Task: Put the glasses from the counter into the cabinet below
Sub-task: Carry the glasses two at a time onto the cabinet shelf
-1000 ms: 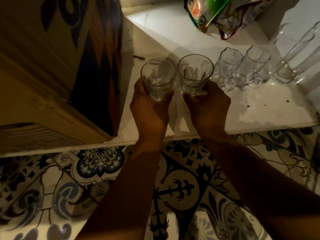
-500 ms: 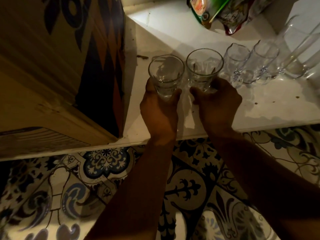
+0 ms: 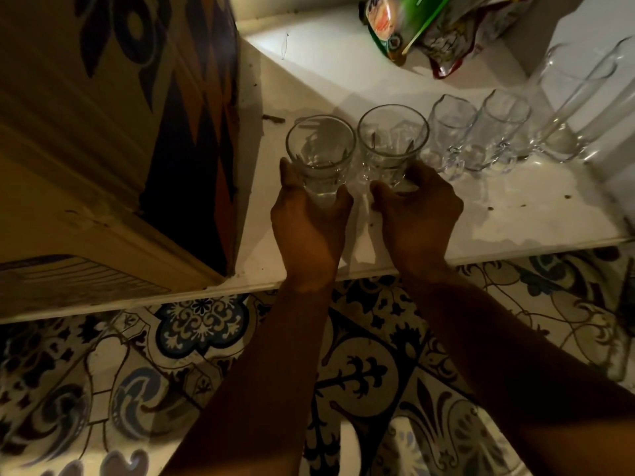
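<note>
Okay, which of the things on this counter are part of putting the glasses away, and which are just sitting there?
Part of the job:
left hand gripping the left glass
right hand gripping the right glass
two mugs
tall glasses
counter

Just lying about:
cardboard box
snack bags

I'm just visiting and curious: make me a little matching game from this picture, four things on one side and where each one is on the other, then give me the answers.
Things:
1. left hand
2. right hand
3. cardboard box
4. snack packets

Places or states:
A. at the back of the white counter
B. grips the glass nearer the box
C. stands at the counter's left end
D. grips the glass nearer the row of empty glasses

Pairs: 1-B, 2-D, 3-C, 4-A
</note>
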`<state>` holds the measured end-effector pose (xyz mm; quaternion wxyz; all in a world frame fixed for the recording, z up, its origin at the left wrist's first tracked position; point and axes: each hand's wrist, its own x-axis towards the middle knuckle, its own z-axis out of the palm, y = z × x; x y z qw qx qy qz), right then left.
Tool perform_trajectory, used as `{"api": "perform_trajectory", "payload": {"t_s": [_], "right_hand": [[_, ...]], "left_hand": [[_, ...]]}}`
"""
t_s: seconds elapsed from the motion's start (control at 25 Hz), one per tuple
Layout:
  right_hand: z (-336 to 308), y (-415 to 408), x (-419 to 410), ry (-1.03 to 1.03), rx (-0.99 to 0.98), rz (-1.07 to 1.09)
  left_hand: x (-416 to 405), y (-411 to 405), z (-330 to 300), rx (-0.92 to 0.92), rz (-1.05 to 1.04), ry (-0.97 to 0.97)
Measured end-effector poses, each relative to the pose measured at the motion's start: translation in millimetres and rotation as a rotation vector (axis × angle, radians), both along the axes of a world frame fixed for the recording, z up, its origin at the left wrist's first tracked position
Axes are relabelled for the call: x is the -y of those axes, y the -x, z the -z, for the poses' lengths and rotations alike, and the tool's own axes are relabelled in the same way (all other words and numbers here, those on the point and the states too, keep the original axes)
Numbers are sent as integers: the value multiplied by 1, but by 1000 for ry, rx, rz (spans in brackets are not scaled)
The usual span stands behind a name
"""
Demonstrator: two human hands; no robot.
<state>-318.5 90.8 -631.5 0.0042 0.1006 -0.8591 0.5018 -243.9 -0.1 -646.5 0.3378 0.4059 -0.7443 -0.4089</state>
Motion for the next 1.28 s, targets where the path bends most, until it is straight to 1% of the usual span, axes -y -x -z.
{"api": "perform_trajectory", "payload": {"t_s": [0.04, 0.08, 0.2, 0.32, 0.4, 0.48, 0.56, 0.68, 0.72, 0.8, 0.88, 1.08, 1.2, 1.28], "right_hand": [[0, 0, 2, -6, 0, -1], [-1, 0, 2, -12, -3, -1], [-1, -7, -2, 5, 30, 4], [1, -28, -16, 30, 91, 4], [3, -52, -31, 89, 17, -30], [3, -82, -53, 54, -80, -143], [1, -109, -83, -68, -76, -280], [-12, -146, -141, -260, 98, -392], [-19, -155, -160, -323, 152, -418], [-38, -174, -194, -430, 222, -455], [-62, -190, -219, -485, 245, -496], [-146, -219, -252, -603, 391, -558], [-200, -229, -255, -600, 429, -587], [-238, -234, -256, -593, 447, -585]], "left_hand": [[1, 0, 2, 28, -4, 64], [0, 0, -1, 46, -15, 85], [-11, -8, -7, 90, 2, 18], [-28, -30, -9, 91, -14, 17], [-44, -48, -11, 29, -51, 22], [-65, -69, -19, 28, -62, -35], [-88, -95, -25, 141, -41, -48], [-125, -140, -37, 364, 46, 31], [-136, -154, -44, 434, 89, 16], [-155, -177, -67, 581, 162, -133], [-171, -196, -90, 669, 219, -202], [-208, -235, -173, 739, 368, -222], [-216, -248, -230, 814, 353, -238], [-219, -254, -274, 833, 347, -238]]}}
